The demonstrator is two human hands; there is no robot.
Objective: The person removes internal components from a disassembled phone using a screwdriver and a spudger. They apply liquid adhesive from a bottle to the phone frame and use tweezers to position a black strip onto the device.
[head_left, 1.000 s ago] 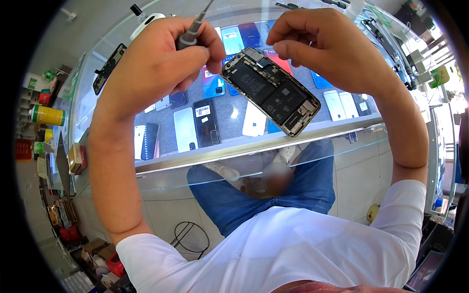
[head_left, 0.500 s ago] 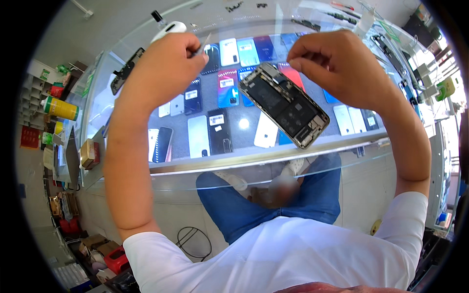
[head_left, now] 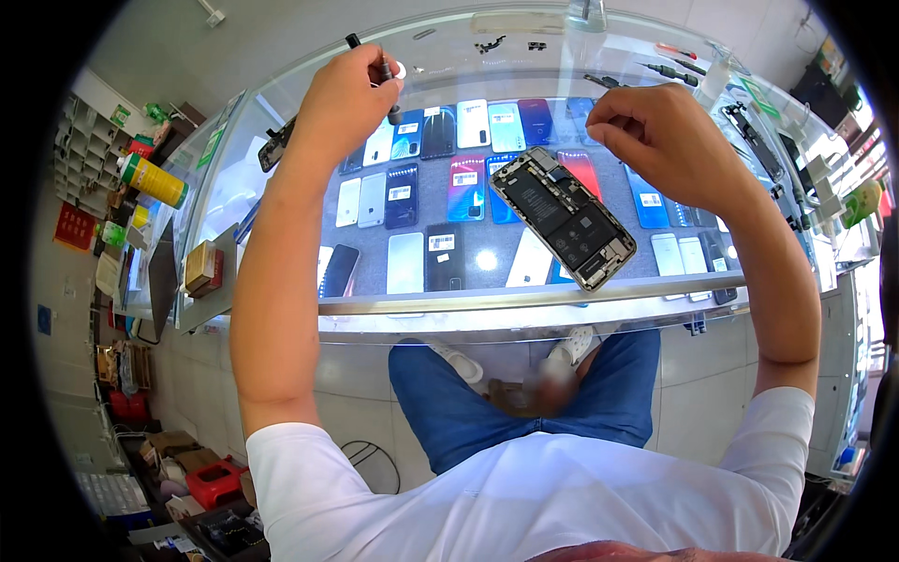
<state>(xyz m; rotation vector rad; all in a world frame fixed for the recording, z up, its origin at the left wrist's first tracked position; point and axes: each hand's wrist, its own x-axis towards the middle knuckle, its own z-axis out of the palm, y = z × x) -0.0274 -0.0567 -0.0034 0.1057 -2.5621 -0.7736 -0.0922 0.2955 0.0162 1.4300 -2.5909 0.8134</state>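
Left grip (head_left: 345, 101): grey tool (head_left: 386, 71) | right grip (head_left: 663, 139): near opened phone (head_left: 562, 220)

Downward fisheye view from the head

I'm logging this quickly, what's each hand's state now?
Left hand: closed, holding a slim screwdriver-like tool.
Right hand: fingers curled closed; anything tiny held can't be told.

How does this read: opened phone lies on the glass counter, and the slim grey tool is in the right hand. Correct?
Not quite: the slim grey tool is in the left hand, as the head view shows. The opened phone does lie on the glass counter.
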